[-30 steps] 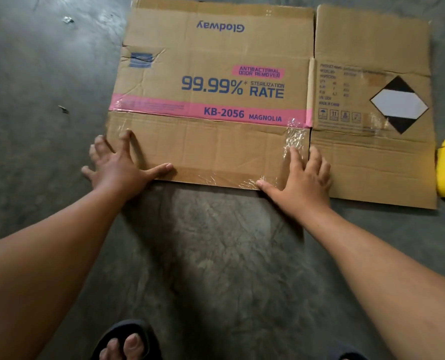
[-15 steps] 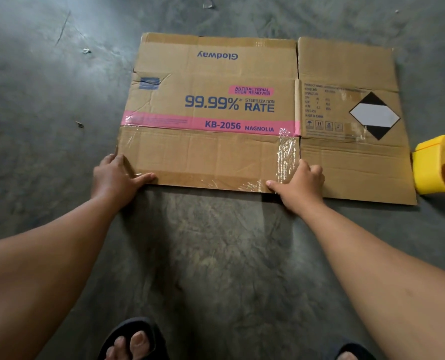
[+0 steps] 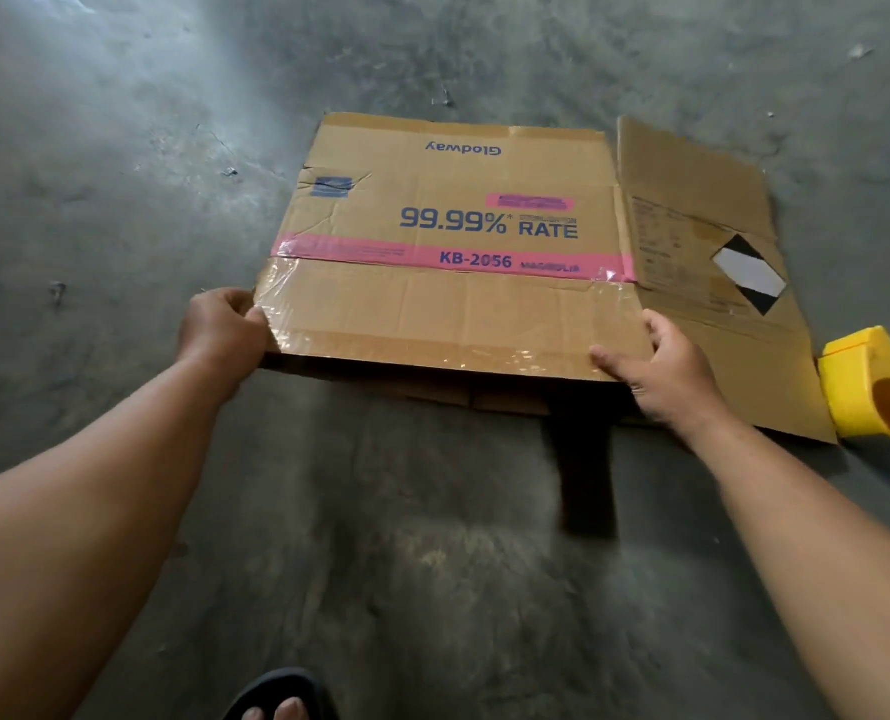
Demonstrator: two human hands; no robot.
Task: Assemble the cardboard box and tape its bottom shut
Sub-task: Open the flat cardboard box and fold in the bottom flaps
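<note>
A flattened brown cardboard box (image 3: 448, 200) with blue "99.99% RATE" print and a pink stripe lies on the concrete floor. Its near flap, covered in old clear tape, is raised off the floor and a second layer shows beneath it. My left hand (image 3: 219, 330) grips the flap's near left corner. My right hand (image 3: 661, 366) grips the flap's near right corner, thumb on top. The right panel with a black and white diamond label (image 3: 749, 275) stays flat on the floor.
A yellow plastic tape dispenser (image 3: 871, 389) lies on the floor touching the box's right edge. My sandalled foot (image 3: 281, 698) shows at the bottom. Grey concrete floor (image 3: 120, 148) with small bits of debris surrounds the box.
Both hands went from lying flat on the near flap to gripping its corners, and the near edge has lifted off the floor. The camera has pulled back.
</note>
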